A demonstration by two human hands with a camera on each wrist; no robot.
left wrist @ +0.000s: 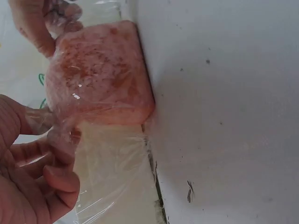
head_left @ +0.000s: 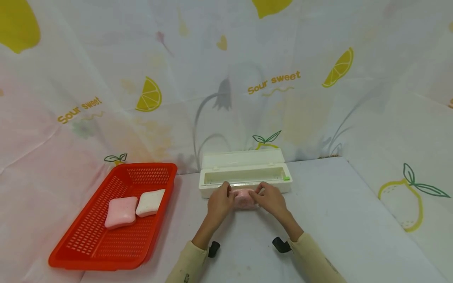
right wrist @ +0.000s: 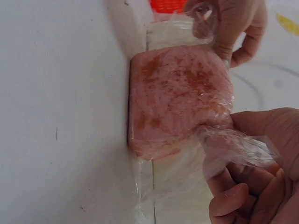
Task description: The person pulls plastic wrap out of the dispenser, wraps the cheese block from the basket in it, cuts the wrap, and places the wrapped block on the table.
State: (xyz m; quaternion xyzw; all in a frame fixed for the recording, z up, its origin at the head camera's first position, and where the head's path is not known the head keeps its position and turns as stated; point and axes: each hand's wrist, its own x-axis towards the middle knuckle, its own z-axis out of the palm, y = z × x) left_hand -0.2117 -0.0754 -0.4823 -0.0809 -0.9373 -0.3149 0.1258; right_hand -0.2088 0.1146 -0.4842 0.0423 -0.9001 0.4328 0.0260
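A pink soap bar [head_left: 244,199] with brownish mottling stands on edge against the front of a white cling film dispenser [head_left: 209,191]. Clear cling film [right wrist: 243,145] covers it, and more film stretches along the dispenser behind it. My left hand [head_left: 220,202] pinches film at the bar's upper left corner between thumb and fingers. At the upper right corner my right hand [head_left: 271,200] does likewise, a bunched tuft of film sticking out from its fingers. Both wrist views show the bar's broad face through the wrap.
A red plastic basket [head_left: 152,245] stands to the left, holding a pink soap bar [head_left: 121,212] and a white soap bar [head_left: 150,203]. The dispenser's lid [head_left: 244,157] is raised against the patterned cloth [head_left: 283,114]. A green slider [head_left: 286,178] sits at its right end.
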